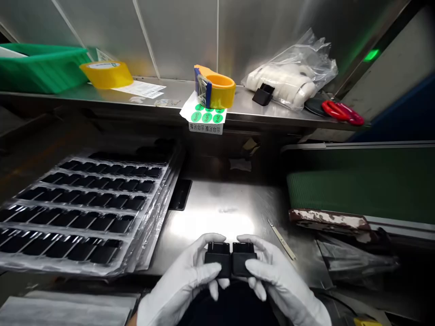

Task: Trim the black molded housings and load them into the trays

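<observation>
Both of my hands wear white gloves and meet at the bottom middle of the view, over the steel worktop [224,213]. My left hand [185,283] is closed round a small black plastic part [217,257]. My right hand [275,278] grips a second, matching black part [243,257]. The two parts sit side by side and touch each other. To the left lies a stack of clear plastic trays [84,203] whose rows of pockets hold several more black parts.
A shelf behind carries a green bin [41,68], a yellow tape roll [107,74], a tape dispenser [214,88] on a sheet of green stickers [205,117], a bag of white items [292,77] and red scissors [341,112]. A green conveyor belt [360,188] runs at right. A thin blade tool [282,240] lies on the worktop.
</observation>
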Motion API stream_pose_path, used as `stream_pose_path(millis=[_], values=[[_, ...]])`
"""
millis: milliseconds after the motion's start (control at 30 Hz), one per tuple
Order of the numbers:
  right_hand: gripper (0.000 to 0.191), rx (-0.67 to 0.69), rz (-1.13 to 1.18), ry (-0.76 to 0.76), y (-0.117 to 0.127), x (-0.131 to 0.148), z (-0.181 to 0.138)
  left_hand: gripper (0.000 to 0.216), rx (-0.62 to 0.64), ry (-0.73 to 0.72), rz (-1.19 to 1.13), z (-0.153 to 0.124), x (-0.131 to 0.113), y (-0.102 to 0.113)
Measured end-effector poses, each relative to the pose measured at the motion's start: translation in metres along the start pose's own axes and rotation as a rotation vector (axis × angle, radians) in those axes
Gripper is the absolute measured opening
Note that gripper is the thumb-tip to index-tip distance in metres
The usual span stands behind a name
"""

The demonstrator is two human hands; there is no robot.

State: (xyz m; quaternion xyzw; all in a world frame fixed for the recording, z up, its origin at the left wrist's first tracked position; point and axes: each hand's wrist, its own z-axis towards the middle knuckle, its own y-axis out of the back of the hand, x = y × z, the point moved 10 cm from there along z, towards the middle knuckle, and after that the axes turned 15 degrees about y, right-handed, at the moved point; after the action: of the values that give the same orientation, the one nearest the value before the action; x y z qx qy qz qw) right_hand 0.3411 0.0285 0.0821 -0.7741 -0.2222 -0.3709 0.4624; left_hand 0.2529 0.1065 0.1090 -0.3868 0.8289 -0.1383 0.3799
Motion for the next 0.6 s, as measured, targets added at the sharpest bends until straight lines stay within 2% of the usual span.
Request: stream_pose_path(millis=[67,200,300,367,433,500,600], values=[[0.064,0.002,-0.063,-0.013,-0.009,0.0,0.0,0.039,0.004,-0.037,0.078,-0.006,-0.005,0.004],[0.037,0.004,-0.293,0.06,-0.02,0.014,-0.005,0.03,-0.034,-0.158,0.303,-0.014,-0.013,0.008],[0.028,-0.019,-0.43,0.199,-0.02,0.024,-0.014,0.019,-0.072,-0.473,0.491,-0.03,-0.028,0.003],[0.027,0.026,-0.52,0.358,-0.024,0.033,-0.02,0.028,-0.108,-0.745,0.634,-0.048,-0.036,-0.004],[0.039,0.124,-0.619,0.588,-0.037,0.046,-0.028,0.045,-0.177,-0.944,0.758,-0.066,-0.038,-0.01],[0.058,0.225,-0.682,0.777,-0.052,0.056,-0.038,0.057,-0.246,-1.057,0.846,-0.079,-0.036,-0.013],[0.066,0.334,-0.692,0.855,-0.068,0.057,-0.043,0.065,-0.339,-1.13,0.916,-0.093,-0.033,-0.012]])
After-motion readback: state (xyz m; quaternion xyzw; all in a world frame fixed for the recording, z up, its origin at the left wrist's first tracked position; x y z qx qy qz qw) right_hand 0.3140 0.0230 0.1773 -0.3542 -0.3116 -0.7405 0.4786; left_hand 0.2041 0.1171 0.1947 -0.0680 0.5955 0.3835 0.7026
